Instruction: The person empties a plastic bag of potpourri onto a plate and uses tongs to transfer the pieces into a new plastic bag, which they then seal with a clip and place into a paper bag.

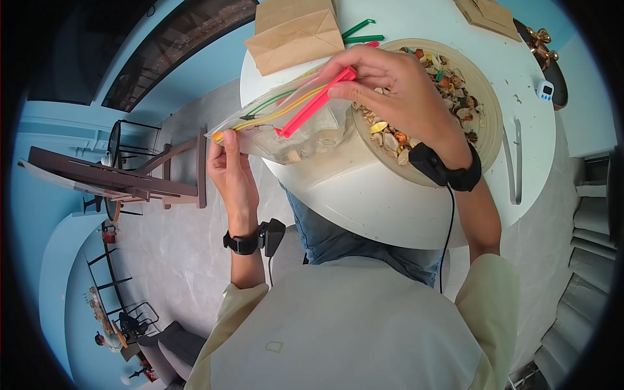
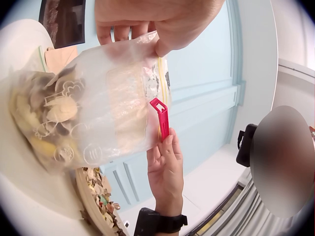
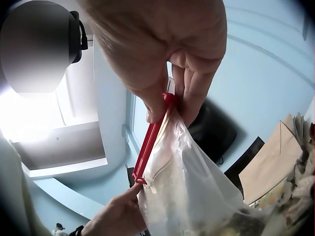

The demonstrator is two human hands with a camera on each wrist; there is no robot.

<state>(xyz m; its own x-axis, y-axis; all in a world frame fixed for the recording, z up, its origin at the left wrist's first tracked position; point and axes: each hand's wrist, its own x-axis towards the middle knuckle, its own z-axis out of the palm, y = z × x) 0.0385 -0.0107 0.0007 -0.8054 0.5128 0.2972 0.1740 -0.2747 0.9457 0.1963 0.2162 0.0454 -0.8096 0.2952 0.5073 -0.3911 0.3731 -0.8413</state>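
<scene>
A clear plastic zip bag (image 1: pixel 305 140) hangs between my two hands, tilted over the table's near left edge. Mixed dried pieces (image 2: pixel 56 110) fill its bottom end. My left hand (image 1: pixel 229 172) pinches one end of the bag's mouth between thumb and fingers. At the other end, my right hand (image 1: pixel 396 81) grips a red bag clip (image 1: pixel 315 104) by its end. The clip lies along the mouth beside the yellow zip strip (image 1: pixel 286 116), its free tip pointing toward my left hand. In the right wrist view, the bag's top edge runs alongside the clip (image 3: pixel 150 142).
A round tray (image 1: pixel 491 140) of mixed dried pieces sits on the white table (image 1: pixel 351 201), under my right forearm. Behind the bag are a brown paper bag (image 1: pixel 292 39) and green clips (image 1: pixel 361 39). A small timer (image 1: pixel 545 90) is at the right edge.
</scene>
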